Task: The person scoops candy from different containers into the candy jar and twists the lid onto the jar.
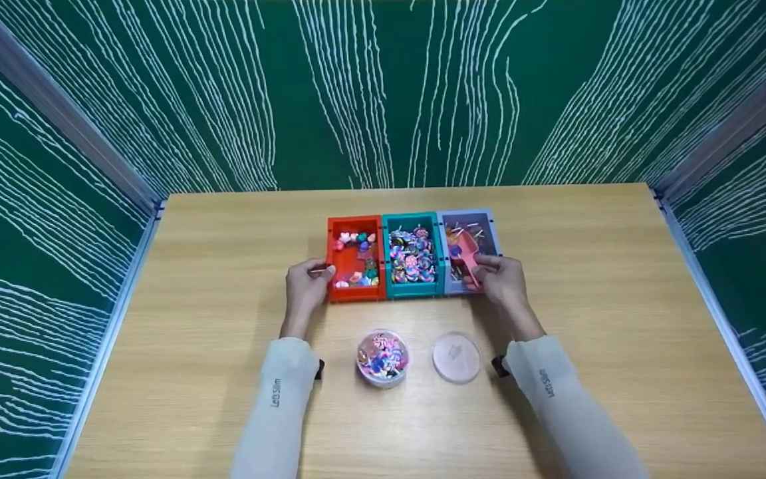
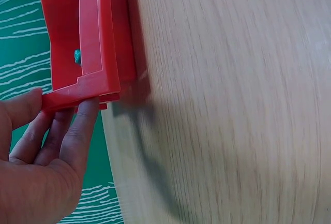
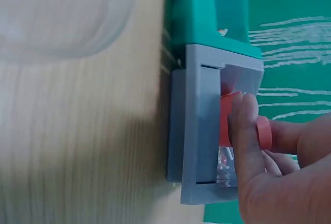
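My left hand (image 1: pixel 308 285) grips the left rim of the red bin (image 1: pixel 355 293), thumb on top and fingers against the outside in the left wrist view. Small colourful charms lie in that bin. Pinched by my right hand (image 1: pixel 504 283) is the handle of a pink scoop (image 1: pixel 468 247), which lies over the lavender-grey bin (image 1: pixel 495 233) with small pieces under it. In the right wrist view the scoop (image 3: pixel 226 120) is partly hidden behind the fingers. Between the two bins, joined to both, sits a teal bin (image 1: pixel 413 289) full of swirly lollipop-like charms.
Nearer on the wooden table (image 1: pixel 190 346) stands a round clear tub (image 1: pixel 383 358) filled with colourful charms. A round clear lid (image 1: pixel 457 358) lies to its right. Green panels with white lines (image 1: pixel 356 86) enclose the table's back and sides.
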The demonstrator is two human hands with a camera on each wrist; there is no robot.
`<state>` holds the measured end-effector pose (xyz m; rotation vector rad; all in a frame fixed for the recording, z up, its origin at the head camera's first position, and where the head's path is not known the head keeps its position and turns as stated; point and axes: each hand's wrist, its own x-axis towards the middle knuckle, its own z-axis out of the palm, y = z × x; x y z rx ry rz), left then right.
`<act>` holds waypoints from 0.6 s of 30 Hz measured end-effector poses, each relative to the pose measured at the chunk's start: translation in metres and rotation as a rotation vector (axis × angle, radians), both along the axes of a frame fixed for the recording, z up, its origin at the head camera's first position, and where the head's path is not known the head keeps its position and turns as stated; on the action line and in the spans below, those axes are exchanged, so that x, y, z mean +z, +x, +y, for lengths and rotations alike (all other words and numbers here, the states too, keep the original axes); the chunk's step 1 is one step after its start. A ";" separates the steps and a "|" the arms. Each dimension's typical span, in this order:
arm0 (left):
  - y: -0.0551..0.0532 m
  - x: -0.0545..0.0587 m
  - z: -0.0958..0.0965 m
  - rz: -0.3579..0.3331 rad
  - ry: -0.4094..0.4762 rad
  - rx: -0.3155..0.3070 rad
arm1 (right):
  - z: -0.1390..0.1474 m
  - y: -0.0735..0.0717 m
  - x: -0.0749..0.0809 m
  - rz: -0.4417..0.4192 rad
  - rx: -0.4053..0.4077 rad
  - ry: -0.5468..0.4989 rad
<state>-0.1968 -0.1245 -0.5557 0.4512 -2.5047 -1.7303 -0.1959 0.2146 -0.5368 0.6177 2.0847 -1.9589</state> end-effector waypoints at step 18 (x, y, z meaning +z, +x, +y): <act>0.001 0.002 0.001 0.007 -0.017 -0.002 | -0.016 -0.005 -0.001 -0.025 -0.100 0.006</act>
